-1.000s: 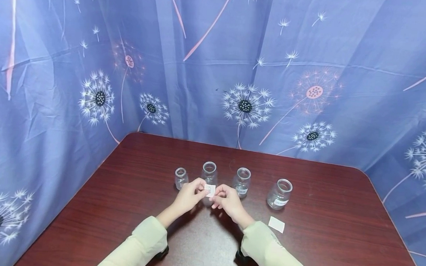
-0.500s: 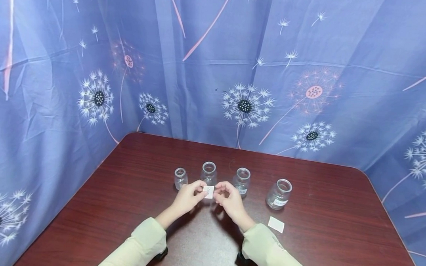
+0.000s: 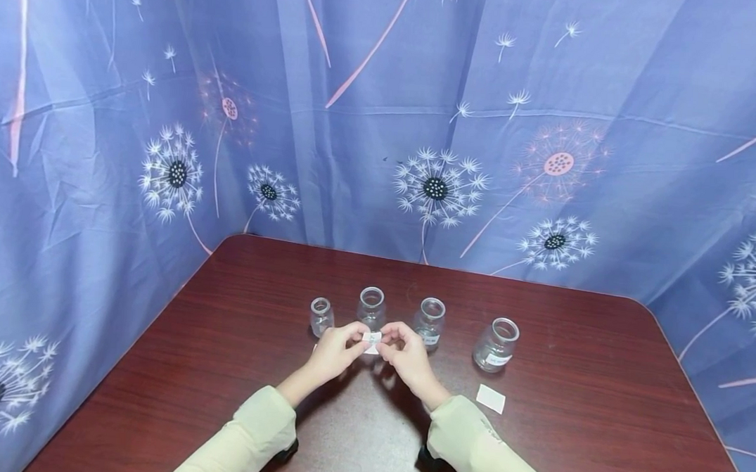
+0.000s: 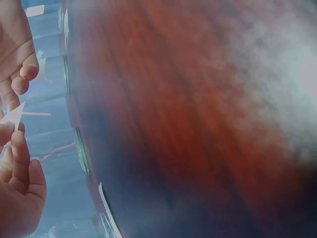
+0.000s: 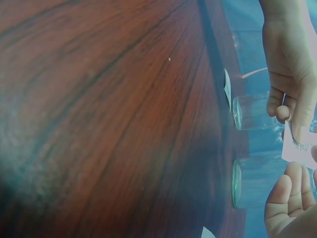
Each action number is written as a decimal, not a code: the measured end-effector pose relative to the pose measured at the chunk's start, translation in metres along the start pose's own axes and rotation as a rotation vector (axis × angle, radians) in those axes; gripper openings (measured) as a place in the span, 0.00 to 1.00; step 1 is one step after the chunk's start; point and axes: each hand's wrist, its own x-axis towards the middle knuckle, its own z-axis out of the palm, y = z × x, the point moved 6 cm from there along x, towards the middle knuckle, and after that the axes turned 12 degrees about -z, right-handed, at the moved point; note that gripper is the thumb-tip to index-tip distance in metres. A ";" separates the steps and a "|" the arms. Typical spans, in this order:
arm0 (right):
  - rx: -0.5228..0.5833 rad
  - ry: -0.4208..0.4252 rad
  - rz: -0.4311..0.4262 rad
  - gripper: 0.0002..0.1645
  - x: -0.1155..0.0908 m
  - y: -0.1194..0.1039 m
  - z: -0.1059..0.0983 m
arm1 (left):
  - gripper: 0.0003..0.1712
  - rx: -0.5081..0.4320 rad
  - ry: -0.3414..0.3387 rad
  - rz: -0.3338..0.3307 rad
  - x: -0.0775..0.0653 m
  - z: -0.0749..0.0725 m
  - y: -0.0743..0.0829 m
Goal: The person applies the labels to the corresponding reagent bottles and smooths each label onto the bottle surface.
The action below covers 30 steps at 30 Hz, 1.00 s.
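Head view: left hand (image 3: pixel 335 350) and right hand (image 3: pixel 408 357) pinch opposite edges of the label (image 3: pixel 371 337), above the surface (image 3: pixel 382 426), before the second jar from the left (image 3: pixel 371 307). Left wrist view: label tilted. Right wrist view: writing visible. Probable step: peeling; next, lift one corner steadily.

Was a small white paper label (image 3: pixel 371 338), marked with dark writing on one face. Was held up above the table (image 3: pixel 565 441), pinched by the left hand (image 3: pixel 335 351) at its left edge and by the right hand (image 3: pixel 407 357) at its right. Looked bent across, written part above, plain white below. Sat at the near side of an upright, open glass jar (image 3: pixel 371 310).
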 end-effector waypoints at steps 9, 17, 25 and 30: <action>-0.050 -0.007 -0.039 0.06 0.001 -0.004 0.000 | 0.06 -0.024 -0.023 0.100 -0.001 0.002 0.005; -0.120 0.037 -0.077 0.04 0.001 -0.008 -0.002 | 0.07 -0.074 -0.072 0.061 -0.002 0.004 0.007; -0.126 0.044 -0.072 0.04 0.001 -0.008 -0.005 | 0.10 -0.201 -0.193 -0.060 -0.001 0.005 0.003; -0.120 0.009 -0.061 0.04 0.000 -0.007 -0.005 | 0.13 -0.210 -0.213 -0.086 -0.002 0.004 0.003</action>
